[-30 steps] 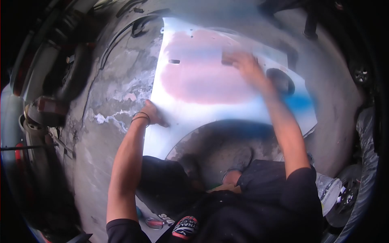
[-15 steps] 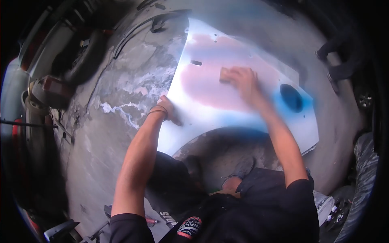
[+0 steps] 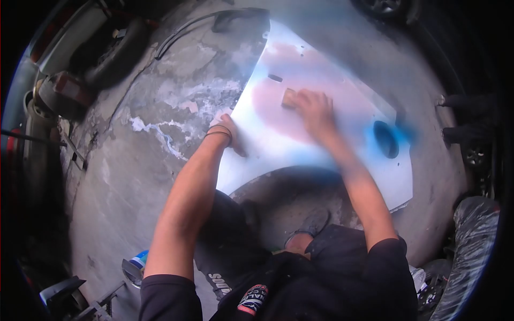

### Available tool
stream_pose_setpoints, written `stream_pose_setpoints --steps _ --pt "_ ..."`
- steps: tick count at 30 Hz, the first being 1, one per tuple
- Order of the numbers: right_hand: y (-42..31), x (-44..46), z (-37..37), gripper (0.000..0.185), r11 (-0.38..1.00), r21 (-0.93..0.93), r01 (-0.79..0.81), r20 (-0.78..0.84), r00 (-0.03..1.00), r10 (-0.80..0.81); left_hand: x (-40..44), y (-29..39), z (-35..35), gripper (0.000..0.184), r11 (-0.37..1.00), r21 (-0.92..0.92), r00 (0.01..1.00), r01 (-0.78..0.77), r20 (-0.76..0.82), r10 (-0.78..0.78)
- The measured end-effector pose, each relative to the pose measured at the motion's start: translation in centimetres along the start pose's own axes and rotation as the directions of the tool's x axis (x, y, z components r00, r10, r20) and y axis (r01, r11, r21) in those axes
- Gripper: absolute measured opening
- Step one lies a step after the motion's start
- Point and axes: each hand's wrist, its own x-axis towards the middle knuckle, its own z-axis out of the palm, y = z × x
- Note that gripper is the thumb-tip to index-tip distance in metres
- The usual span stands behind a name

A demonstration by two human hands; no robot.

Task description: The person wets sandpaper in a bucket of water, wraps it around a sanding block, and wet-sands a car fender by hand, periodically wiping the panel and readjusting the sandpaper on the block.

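A white car body panel (image 3: 251, 144) with a pinkish patch lies before me, a dark round hole at its right and a curved arch cut-out along its near edge. My right hand (image 3: 317, 109) is closed on a small tan block (image 3: 289, 98), which rests against the pink patch. At the panel's left edge my left hand (image 3: 230, 134) grips the rim, its fingertips over the white surface.
A wheel (image 3: 115, 56) and car parts stand at the left. Near my left elbow is a blue-and-white can (image 3: 139, 261). Plastic-wrapped material (image 3: 468, 251) stands at the lower right. Another person's legs (image 3: 466, 117) show at the right. A dark curved strip (image 3: 187, 29) lies on the floor.
My right hand and the block have moved left over the pink patch. The view has turned, so the panel appears rotated and farther right. My left hand remains on its edge.
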Motion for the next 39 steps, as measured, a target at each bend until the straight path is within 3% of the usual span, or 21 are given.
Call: stream_pose_setpoints --steps 2,4,7,8,10,11,14,16,17,20,22,23,25,27,31,33,34,36,38,39 --pt "0.3 1.6 0.0 0.043 0.993 -0.094 0.070 -0.029 0.997 -0.073 0.9 0.0 0.9 0.124 0.999 -0.052 1.000 -0.002 0.000 0.002" --pt "0.1 5.0 -0.3 0.043 0.981 -0.148 -0.124 -0.124 0.987 0.106 1.4 -0.2 1.1 0.126 0.996 -0.093 1.000 0.003 -0.013 -0.004" --pt "-2.4 5.0 0.8 0.043 0.955 -0.195 -0.222 -0.162 0.968 0.192 2.2 -0.5 1.0 0.132 0.993 -0.111 0.999 0.030 -0.035 -0.034" --pt "-3.1 3.6 1.0 0.042 0.978 -0.043 -0.205 -0.121 0.972 0.199 2.4 -0.8 0.9 0.134 0.992 -0.122 0.998 0.037 -0.046 -0.043" --pt "-5.4 -1.3 2.1 0.035 1.000 -0.009 0.004 -0.277 0.961 -0.006 3.0 -1.1 0.7 0.138 0.990 -0.133 0.996 0.053 -0.066 -0.062" --pt "-6.4 -3.4 2.8 0.032 0.972 -0.162 0.171 -0.431 0.874 -0.225 3.1 -1.1 0.8 0.139 0.989 -0.136 0.995 0.056 -0.073 -0.067" --pt "-4.4 -4.4 0.5 0.032 0.975 -0.041 0.220 -0.316 0.923 -0.221 3.1 -1.0 0.7 0.146 0.989 -0.135 0.994 0.056 -0.086 -0.068" --pt "-0.4 -2.7 0.0 0.048 0.979 -0.193 -0.067 -0.206 0.978 0.027 3.0 -0.7 1.1 0.150 0.989 -0.136 0.995 0.051 -0.077 -0.062" --pt "0.5 -2.1 -0.2 0.048 0.979 -0.193 -0.070 -0.203 0.979 0.030 3.1 -0.5 1.2 0.152 0.989 -0.137 0.995 0.049 -0.077 -0.060" --pt "-0.4 -1.3 -1.1 0.044 0.920 -0.100 -0.380 -0.307 0.891 0.334 3.9 -0.5 1.2 0.158 0.989 -0.142 0.995 0.051 -0.079 -0.063" --pt "-2.7 -4.0 2.4 0.048 0.920 -0.092 -0.381 -0.310 0.889 0.337 4.6 -0.5 1.3 0.162 0.987 -0.155 0.994 0.053 -0.083 -0.066" --pt "-5.4 -6.3 3.7 0.053 0.967 -0.126 -0.221 -0.356 0.920 0.164 4.6 -0.6 1.1 0.165 0.986 -0.157 0.994 0.053 -0.084 -0.067" --pt "-8.3 -10.3 3.3 0.053 0.994 -0.101 -0.051 -0.304 0.952 0.018 2.3 -0.2 -0.1 0.167 0.984 -0.169 0.995 0.053 -0.078 -0.067" --pt "-3.7 -10.7 2.7 0.054 0.996 -0.068 -0.058 -0.261 0.965 0.039 -1.3 0.0 -1.6 0.166 0.979 -0.192 0.995 0.065 -0.064 -0.079" --pt "-1.6 -7.9 -1.4 0.046 0.880 -0.004 -0.475 -0.400 0.808 0.434 -3.6 1.0 -2.4 0.164 0.965 -0.215 0.987 0.152 -0.010 -0.157" --pt "-3.6 -6.2 1.1 0.044 0.905 0.014 -0.426 -0.437 0.811 0.389 -0.7 0.6 -0.7 0.162 0.971 -0.201 0.989 0.133 -0.042 -0.144" --pt "-5.9 -4.8 2.8 0.042 0.924 0.035 -0.381 -0.475 0.807 0.350 2.0 0.1 0.9 0.162 0.990 -0.105 0.989 0.093 -0.106 -0.104" --pt "-12.7 -1.6 4.2 0.041 0.917 -0.034 -0.397 -0.372 0.857 0.357 2.1 -0.2 1.1 0.162 0.998 0.011 0.988 0.057 -0.145 -0.055" --pt "-14.7 0.2 5.5 0.043 0.939 0.028 -0.343 -0.300 0.893 0.336 -1.8 0.6 -2.0 0.163 0.978 -0.160 0.991 0.132 0.036 -0.128" --pt "-14.2 -0.3 5.0 0.043 0.937 0.028 -0.349 -0.297 0.892 0.341 -1.4 0.7 -1.8 0.163 0.979 -0.156 0.991 0.130 0.041 -0.125"
